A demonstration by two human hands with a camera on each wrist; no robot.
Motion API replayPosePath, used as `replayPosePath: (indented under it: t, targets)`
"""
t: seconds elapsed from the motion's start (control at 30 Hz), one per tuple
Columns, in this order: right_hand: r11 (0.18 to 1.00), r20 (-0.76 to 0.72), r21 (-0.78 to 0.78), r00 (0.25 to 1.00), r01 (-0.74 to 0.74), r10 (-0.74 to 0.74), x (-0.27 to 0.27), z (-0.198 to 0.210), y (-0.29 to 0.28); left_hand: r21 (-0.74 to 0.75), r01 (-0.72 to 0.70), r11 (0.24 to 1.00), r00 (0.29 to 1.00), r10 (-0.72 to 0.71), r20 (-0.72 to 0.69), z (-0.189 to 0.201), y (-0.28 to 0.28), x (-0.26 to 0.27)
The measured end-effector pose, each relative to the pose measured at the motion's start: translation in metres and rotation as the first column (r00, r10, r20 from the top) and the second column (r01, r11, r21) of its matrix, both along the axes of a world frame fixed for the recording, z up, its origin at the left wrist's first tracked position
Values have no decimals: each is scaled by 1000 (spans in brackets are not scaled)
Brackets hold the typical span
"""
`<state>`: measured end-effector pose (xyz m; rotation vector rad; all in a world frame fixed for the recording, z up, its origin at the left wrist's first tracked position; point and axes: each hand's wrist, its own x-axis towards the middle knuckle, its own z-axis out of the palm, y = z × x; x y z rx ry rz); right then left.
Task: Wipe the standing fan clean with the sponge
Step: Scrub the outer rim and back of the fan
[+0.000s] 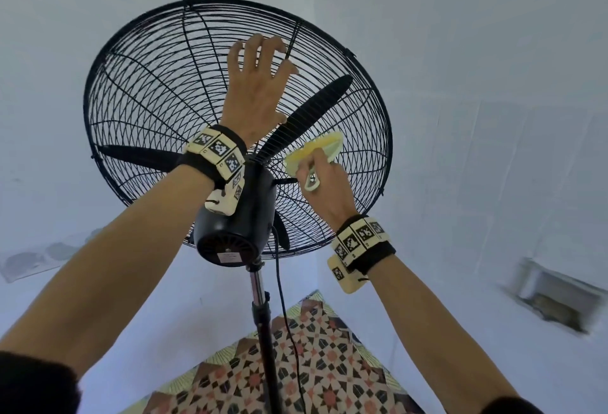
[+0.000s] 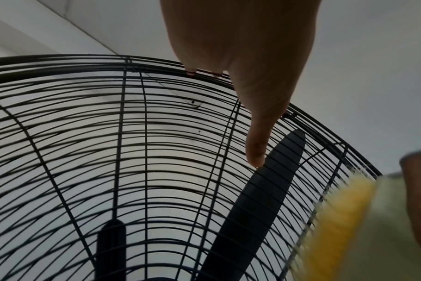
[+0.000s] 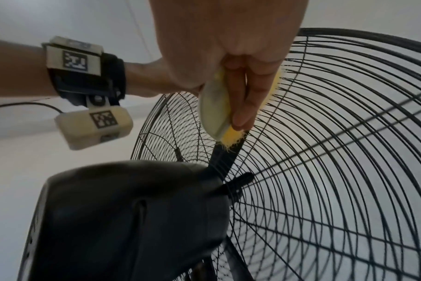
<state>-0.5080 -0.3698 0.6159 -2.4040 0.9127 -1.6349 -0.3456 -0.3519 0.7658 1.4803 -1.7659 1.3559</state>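
Note:
The black standing fan, seen from behind, fills the middle; its wire cage [image 1: 148,84] tilts up above the round motor housing [image 1: 233,226]. My left hand [image 1: 258,84] reaches onto the upper cage, fingers spread with the tips hooked over the wires [image 2: 191,72] and the thumb [image 2: 255,152] lying on the mesh by a blade [image 2: 264,190]. My right hand [image 1: 325,180] grips a yellow sponge [image 1: 312,150] with a pale green back. It presses the sponge against the cage just right of the motor [image 3: 132,218], its fingers [image 3: 243,106] wrapped over the sponge [image 3: 214,110].
The fan's pole [image 1: 263,325] and its black cord [image 1: 286,315] drop to a patterned tile floor [image 1: 312,364]. White walls meet in a corner behind the fan. A low wall opening [image 1: 556,295] sits at the right.

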Motion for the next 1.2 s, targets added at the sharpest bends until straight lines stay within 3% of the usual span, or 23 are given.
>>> replayPosePath:
  t: [0.17,0.33,0.43,0.6,0.8,1.0,1.13,1.2]
  targets:
    - [974,-99,219,995,54,-33,-18,-40,-7,8,5,1000,1000,-5,-17,2,2,2]
    - [997,72,61,997,-36,32,-30,3,5,-15,39,999,999,-38,38,-2,0,6]
    - [998,65,34,997,-55,52,-31,8,0,2,20,1000,998,-20,59,3,2,2]
    - [962,-41,237,991,134,-127,-42,-39,-19,49,-46,998,998,43,54,10,4,-6]
    - [989,-2,44,990,139,-139,-33,5,-4,29,-27,999,999,26,33,7,5,-9]
    - [957,-40,187,975,221,-217,-37,-23,-5,34,-23,999,996,26,-82,6,2,-22]
    - [981,75,66,979,183,-188,-35,20,-3,13,-12,1000,996,13,-93,4,0,-25]
    - [986,57,14,985,164,-164,-31,29,-3,3,0,1000,995,0,-96,3,1,-23]
